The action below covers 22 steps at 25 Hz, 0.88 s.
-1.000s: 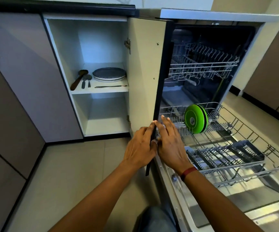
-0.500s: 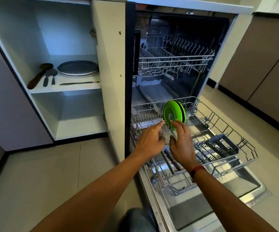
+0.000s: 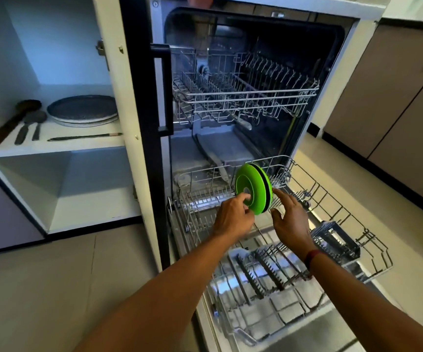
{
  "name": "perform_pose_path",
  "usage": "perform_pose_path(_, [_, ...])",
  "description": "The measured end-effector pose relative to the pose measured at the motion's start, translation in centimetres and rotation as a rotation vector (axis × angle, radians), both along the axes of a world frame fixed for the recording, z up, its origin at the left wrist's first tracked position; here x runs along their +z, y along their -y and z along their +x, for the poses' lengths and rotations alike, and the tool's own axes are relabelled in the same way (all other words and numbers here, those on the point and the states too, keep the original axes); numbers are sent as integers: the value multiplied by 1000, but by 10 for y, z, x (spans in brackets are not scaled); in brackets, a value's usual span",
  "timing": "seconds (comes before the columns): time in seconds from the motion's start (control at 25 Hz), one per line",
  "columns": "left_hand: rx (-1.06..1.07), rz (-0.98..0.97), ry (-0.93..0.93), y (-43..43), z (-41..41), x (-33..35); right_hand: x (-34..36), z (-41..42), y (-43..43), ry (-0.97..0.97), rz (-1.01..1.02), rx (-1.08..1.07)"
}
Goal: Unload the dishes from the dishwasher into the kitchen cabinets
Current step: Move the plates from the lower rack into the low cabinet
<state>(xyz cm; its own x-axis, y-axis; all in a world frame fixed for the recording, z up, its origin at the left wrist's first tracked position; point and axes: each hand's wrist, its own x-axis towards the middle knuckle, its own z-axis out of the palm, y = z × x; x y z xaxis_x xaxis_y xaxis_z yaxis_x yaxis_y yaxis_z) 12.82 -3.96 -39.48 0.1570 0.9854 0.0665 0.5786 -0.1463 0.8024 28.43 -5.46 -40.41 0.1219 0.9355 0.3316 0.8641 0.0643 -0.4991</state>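
2 green plates (image 3: pixel 253 191): they stand on edge, close together, among the tines at the back of the lower rack (image 3: pixel 261 275), in the centre of the frame.
Left hand (image 3: pixel 233 217): its curled fingers and thumb lie on the near face and lower rim of the front plate. I cannot tell whether it is a real pinch or only a touch.
Right hand (image 3: pixel 290 219): it is spread wide and holds nothing, with its fingertips just beside the right-hand rim.
Destination: the open cabinet shelf (image 3: pixel 53 148) at the left of the frame, which carries a stack of grey plates (image 3: pixel 82 109) and a wooden spoon (image 3: pixel 9 123).
Risk 1, slip: lifting both plates from 1 side only could let the back one slide free and drop onto the rack.
Risk 2, snag: pulling them forward, not straight up, could catch the rims on the tines and tip them.
Risk 3, door: the cabinet door (image 3: pixel 131 161) stands edge-on between the dishwasher and the shelf. A fast swing to the left could knock a plate against it.
Writing: I can read none. No brand or label shows on the plates, the racks or the dishwasher.
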Motion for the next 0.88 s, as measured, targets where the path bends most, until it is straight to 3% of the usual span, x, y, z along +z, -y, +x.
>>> perform_pose_path(0.2, [16, -56, -14, -35, 23, -8, -8, 27, -39, 60, -87, 25])
perform_pose_path(0.4, [48, -121, -29, -70, 46, -19, -20, 45, -81, -30, -246, -34])
perform_pose_path(0.88, [226, -381, 35, -122, 75, -33, -56, 42, -134, 30, -275, -81])
